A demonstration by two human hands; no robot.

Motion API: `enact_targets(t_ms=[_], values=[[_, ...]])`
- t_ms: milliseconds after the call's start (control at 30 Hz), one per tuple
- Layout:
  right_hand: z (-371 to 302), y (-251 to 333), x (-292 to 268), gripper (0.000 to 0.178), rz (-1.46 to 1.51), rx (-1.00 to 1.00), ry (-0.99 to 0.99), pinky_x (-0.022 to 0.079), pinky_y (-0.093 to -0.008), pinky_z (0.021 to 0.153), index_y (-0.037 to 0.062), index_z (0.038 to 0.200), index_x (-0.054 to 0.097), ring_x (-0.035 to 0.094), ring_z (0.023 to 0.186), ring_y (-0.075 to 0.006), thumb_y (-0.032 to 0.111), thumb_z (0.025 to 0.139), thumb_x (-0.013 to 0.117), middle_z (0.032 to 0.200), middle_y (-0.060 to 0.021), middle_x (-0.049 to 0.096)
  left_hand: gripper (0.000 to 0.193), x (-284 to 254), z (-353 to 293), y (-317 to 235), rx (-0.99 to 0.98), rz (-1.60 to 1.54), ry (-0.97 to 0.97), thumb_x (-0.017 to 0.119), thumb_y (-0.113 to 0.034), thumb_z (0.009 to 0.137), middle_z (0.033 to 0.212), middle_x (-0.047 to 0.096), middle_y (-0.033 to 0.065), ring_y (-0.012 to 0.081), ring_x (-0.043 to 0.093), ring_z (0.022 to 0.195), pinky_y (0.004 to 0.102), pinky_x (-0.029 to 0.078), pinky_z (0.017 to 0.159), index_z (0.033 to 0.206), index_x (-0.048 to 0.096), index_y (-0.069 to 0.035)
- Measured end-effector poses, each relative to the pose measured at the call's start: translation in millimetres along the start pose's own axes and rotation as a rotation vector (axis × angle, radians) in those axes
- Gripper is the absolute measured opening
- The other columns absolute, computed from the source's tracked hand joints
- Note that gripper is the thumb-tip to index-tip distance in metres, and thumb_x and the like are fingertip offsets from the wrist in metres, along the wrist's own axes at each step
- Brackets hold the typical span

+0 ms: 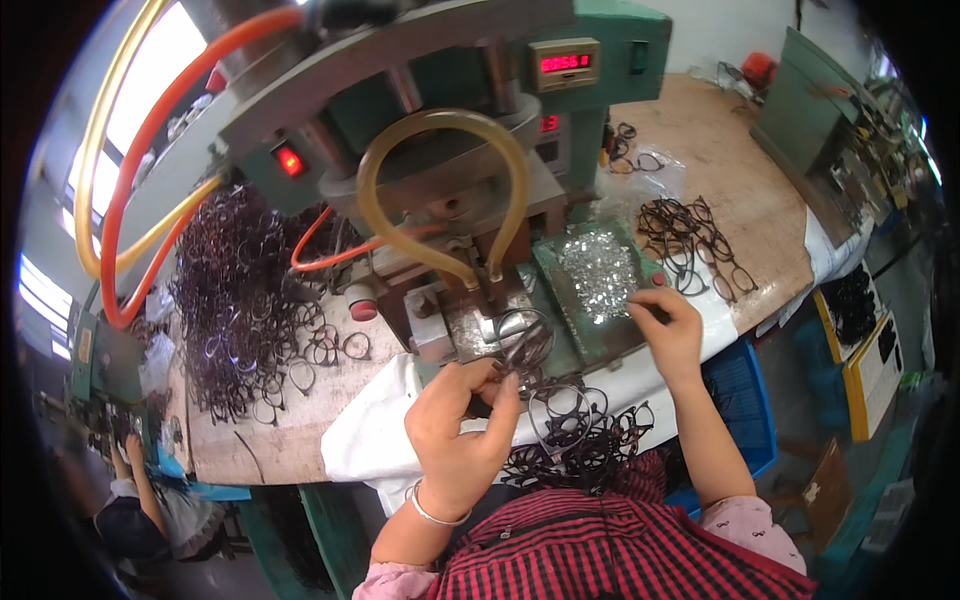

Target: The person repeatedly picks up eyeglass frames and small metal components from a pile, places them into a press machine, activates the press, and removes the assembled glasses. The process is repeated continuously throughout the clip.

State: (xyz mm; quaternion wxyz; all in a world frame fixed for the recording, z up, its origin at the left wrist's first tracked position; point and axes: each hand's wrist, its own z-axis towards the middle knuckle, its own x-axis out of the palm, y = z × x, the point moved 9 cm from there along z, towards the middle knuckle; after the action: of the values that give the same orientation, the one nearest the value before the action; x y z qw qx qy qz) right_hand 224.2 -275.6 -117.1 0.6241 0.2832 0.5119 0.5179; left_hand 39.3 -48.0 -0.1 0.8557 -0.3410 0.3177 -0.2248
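My left hand [462,425], a bangle at its wrist, is closed with thumb and fingers on a dark eyeglass frame [528,340]. The frame is tilted up at the front of the press's metal fixture [468,328]. Over the right edge of a green metal tray [625,343], my right hand [672,330] has its thumb and forefinger pinched together. Small shiny metal pieces [598,270] lie heaped in that tray. Whether a piece is between the right fingertips is too small to tell. Below my hands, a pile of dark eyeglass frames [585,440] rests at my lap.
A green press [610,90] with red displays and looping hoses [375,170] stands over the fixture. Many dark frames are heaped at left [235,310]; brown frames [690,240] lie at right. A white cloth [375,425] covers the table edge. A blue crate [745,400] sits at lower right. Another person [140,510] works at far left.
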Motion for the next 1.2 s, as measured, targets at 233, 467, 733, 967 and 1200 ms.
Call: enact_targets(t_ms=[233,467,733,967,1200], values=[[10.8,102.2,24.6,0.010,0.179,-0.212,0.163,0.050,-0.0279,0.080,0.0025,0.090,0.074,0.066,0.087,-0.0154,0.002,0.081,0.071,0.089,-0.0069,0.072,0.021,30.3,-3.5,11.3,-0.144,0.059,0.316,0.070,-0.010,0.089,0.086,0.071,0.0146,0.0235,0.069,0.072,0.0319,0.053,0.067,0.108,0.070,-0.001],[27.1,126.7,99.8,0.021,0.393,-0.110,0.340,0.052,-0.0310,0.079,0.0009,0.099,0.069,0.068,0.085,-0.0166,0.005,0.078,0.070,0.090,-0.0086,0.072,0.022,52.4,-28.1,45.8,-0.526,-0.705,0.267,0.063,-0.006,0.097,0.112,0.066,0.0037,0.0053,0.055,0.085,0.0187,0.041,0.071,0.117,0.064,0.002],[30.1,116.4,107.6,0.051,0.530,0.148,0.459,0.053,-0.0265,0.080,-0.0045,0.125,0.050,0.067,0.085,-0.0133,-0.006,0.078,0.069,0.091,-0.0080,0.069,0.017,52.3,-19.3,52.9,-0.509,-0.565,0.379,0.062,-0.005,0.096,0.100,0.070,0.0101,0.0154,0.064,0.096,0.0286,0.050,0.088,0.106,0.066,0.007],[8.0,123.9,125.3,0.050,0.802,0.189,0.517,0.052,-0.0266,0.083,-0.0056,0.127,0.048,0.062,0.086,-0.0112,-0.006,0.082,0.069,0.085,-0.0048,0.065,0.034,-29.7,-12.5,65.7,-0.221,-1.175,-0.094,0.061,-0.025,0.099,0.082,0.065,0.0133,0.0304,0.068,0.084,0.0501,0.058,0.080,0.075,0.058,-0.001],[-0.9,122.6,126.8,0.046,0.977,0.271,0.437,0.048,-0.0225,0.078,-0.0029,0.124,0.052,0.061,0.086,-0.0083,-0.003,0.082,0.071,0.089,-0.0039,0.067,0.022,-69.2,68.5,13.1,0.230,-0.400,-0.043,0.053,-0.013,0.101,0.090,0.067,0.0170,0.0262,0.066,0.079,0.0394,0.057,0.077,0.097,0.061,0.008]])
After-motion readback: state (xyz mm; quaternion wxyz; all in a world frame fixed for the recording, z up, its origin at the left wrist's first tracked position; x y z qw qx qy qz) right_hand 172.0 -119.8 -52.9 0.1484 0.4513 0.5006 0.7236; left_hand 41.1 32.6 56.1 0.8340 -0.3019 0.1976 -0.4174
